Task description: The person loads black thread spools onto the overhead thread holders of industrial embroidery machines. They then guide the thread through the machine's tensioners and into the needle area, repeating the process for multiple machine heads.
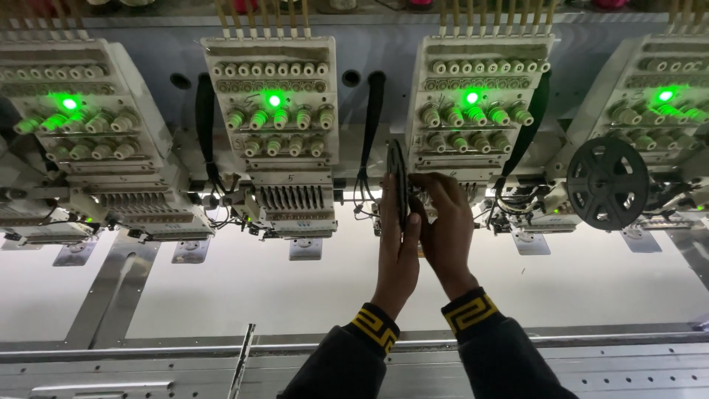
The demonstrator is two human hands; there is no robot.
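Centre frame: left hand [396,247] and right hand [447,229] are pinching a thin dark reel [398,181] edge-on; it is looking light, stiff, best gripped by the rim.

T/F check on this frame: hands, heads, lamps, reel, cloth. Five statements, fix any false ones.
1. Both hands are raised at the third head from the left. True: the left hand and right hand meet just below it.
2. The left hand is empty. False: it holds a thin dark flat tool upright.
3. The lamps on the heads glow red. False: each lamp glows green.
4. A dark reel sits on the far right head. True.
5. The cloth under the heads is black. False: it is white.
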